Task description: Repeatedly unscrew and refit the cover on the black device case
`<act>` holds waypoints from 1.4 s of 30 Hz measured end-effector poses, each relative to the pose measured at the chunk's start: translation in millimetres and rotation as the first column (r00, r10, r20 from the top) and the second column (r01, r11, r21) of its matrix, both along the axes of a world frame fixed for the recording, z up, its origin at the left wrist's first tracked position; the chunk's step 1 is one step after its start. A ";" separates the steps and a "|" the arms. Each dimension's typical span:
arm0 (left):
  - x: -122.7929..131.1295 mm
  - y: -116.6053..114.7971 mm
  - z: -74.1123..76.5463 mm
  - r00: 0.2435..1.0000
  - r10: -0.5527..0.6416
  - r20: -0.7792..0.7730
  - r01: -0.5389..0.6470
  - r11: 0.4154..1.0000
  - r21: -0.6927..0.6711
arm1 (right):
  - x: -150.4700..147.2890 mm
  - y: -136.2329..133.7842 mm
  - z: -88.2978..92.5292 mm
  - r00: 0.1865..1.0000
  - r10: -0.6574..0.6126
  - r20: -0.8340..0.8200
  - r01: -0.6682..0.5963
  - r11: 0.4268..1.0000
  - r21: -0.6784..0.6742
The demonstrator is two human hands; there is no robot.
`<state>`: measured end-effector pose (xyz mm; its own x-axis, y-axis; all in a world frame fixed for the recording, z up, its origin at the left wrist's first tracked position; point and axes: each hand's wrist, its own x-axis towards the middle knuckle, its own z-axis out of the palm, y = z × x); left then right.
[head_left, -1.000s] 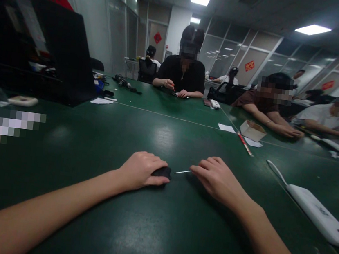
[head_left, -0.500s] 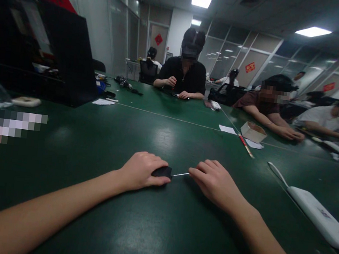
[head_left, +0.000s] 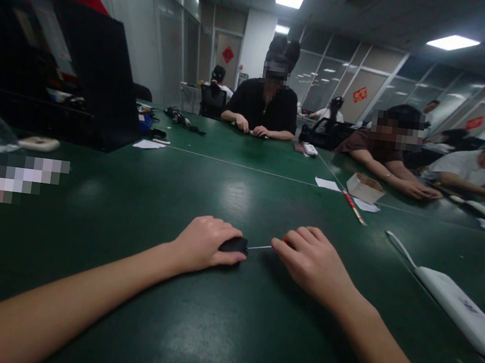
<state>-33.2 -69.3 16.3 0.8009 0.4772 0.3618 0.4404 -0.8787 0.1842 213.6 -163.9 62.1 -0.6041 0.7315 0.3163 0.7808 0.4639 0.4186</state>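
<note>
The black piece (head_left: 235, 244) sat on the green table (head_left: 215, 331), pretty much dead centre and close to the person. The left hand (head_left: 203, 244) was curled over it, thumb along the near side, clamping it against the tabletop, so only its right end showed. A thin metal rod (head_left: 260, 246) ran from that end straight across to the right hand (head_left: 314, 261), which had its fingertips pinched round the rod's far end. There was a bit of red there, but I couldn't tell what it was. Both forearms lay low over the table.

Off to the right, well apart from the hands, lay a long white device (head_left: 457, 305). Further back on that side were a small cardboard box (head_left: 365, 188), a sheet of paper (head_left: 327, 184) just beside it and a red-and-white stick (head_left: 353, 207). A big black case (head_left: 82, 79) stood on the left. Across the table a person in a black top (head_left: 269, 111) had both hands down on it, and more people sat along the right.
</note>
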 end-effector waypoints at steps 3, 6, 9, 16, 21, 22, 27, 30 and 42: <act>-0.5 0.1 0.0 1.000 -0.003 -0.006 0.003 1.000 -0.004 | 1.3 -0.6 0.8 1.000 0.001 0.002 -0.001 1.000 0.008; -0.8 -0.1 0.1 1.000 0.004 -0.002 -0.004 1.000 -0.002 | 2.9 -0.3 1.9 1.000 -0.007 0.006 0.007 1.000 -0.001; -0.6 -0.3 0.2 1.000 0.005 0.003 -0.005 1.000 0.001 | 3.0 0.1 2.6 1.000 -0.012 0.008 0.012 1.000 -0.008; 0.1 -0.5 0.3 1.000 0.015 -0.008 -0.014 1.000 0.023 | 1.0 -0.3 0.8 1.000 -0.024 -0.014 0.023 0.999 -0.040; -1.0 0.8 0.1 1.000 0.016 -0.006 -0.016 0.999 0.049 | -1.4 -0.7 -7.2 0.988 -0.114 -0.103 0.086 0.965 -0.247; -1.2 1.1 -0.2 1.000 0.019 -0.005 -0.018 0.998 0.052 | -2.3 -1.0 -8.5 0.986 -0.124 -0.110 0.091 0.959 -0.268; -1.3 1.9 -2.2 1.000 0.018 0.004 -0.018 0.998 0.067 | -10.7 -4.6 -8.1 0.997 -0.064 -0.041 0.060 0.994 -0.087; -0.8 1.4 -2.4 1.000 0.012 0.018 -0.013 0.997 0.074 | -17.2 -5.8 -7.6 0.997 -0.063 -0.054 0.060 0.997 -0.052; -1.7 0.9 -3.0 0.995 -0.027 0.094 0.023 0.999 0.041 | -34.5 -4.1 -26.6 0.913 -0.137 -0.384 -0.031 0.916 -0.400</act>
<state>-34.9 -68.5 13.2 0.7740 0.4410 0.4544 0.4002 -0.8968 0.1887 179.1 -168.0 35.5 -0.4452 0.8722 0.2026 0.8689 0.4755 -0.1375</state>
